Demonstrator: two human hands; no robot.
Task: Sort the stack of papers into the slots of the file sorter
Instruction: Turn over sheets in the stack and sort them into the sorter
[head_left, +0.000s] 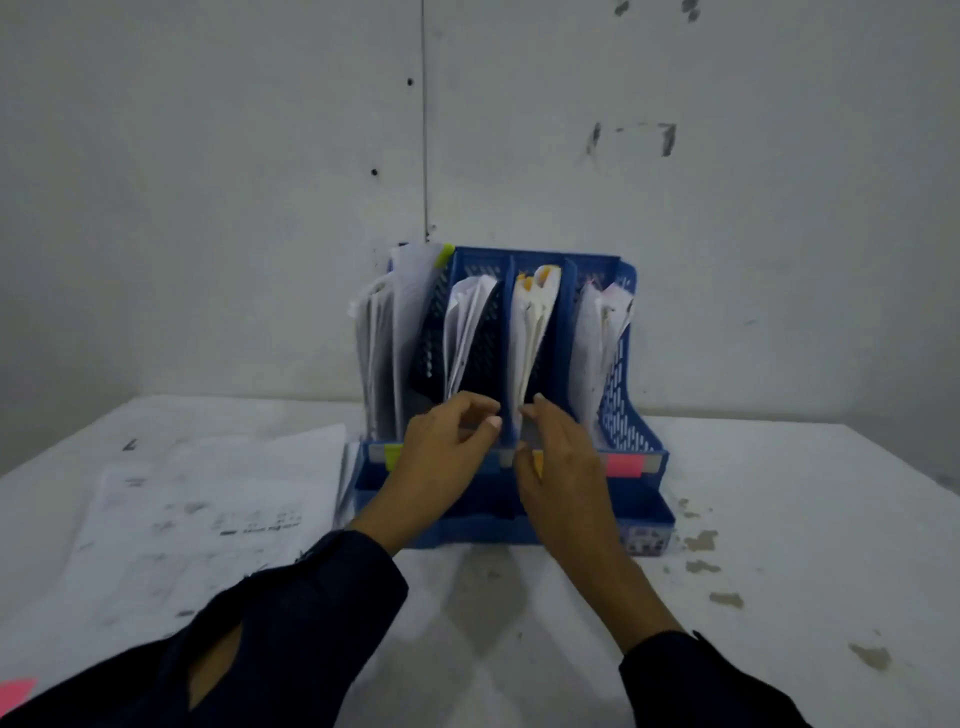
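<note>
Loose papers (218, 509) are spread at the surface's (779, 545) left edge. The blue file sorter (631, 415) is set against the wall. The left hand (441, 457) is curled at the second slot's sheets; whether its grip pinches them cannot be told. The right hand (561, 467) is spread, fingertips touching the third slot's sheets.

A pale grey-white wall (208, 182) fills the upper part of the view. A thin dark vertical line (424, 119) runs down it from the top edge, and small dark holes (410, 82) sit close to that line. Smudged dark marks (667, 139) show to the right, and more near the top edge. Below, a white surface (779, 519) meets the wall along a straight edge. Its right part carries brownish chipped spots (701, 541), with greyish scuffs elsewhere. The light is dim and even, with soft shadows on the surface.
</note>
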